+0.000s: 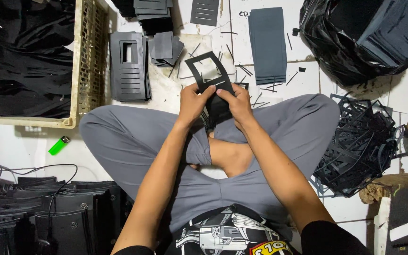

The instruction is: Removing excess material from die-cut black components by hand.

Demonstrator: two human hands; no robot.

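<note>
Seated cross-legged, we pinch a thin black die-cut sheet [212, 89] above our lap, left hand [192, 103] and right hand [236, 105] closed on its lower edge; it looks light, flexible, tearable.

A thin black die-cut sheet [212, 87] with a rectangular window stands tilted above the crossed legs, its lower part pinched between both thumbs, top frame leaning left.

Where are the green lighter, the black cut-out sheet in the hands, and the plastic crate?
green lighter [59, 146], head view, middle of its body
black cut-out sheet [203, 68], head view, upper frame strip above the hands
plastic crate [89, 56], head view, right wall
</note>
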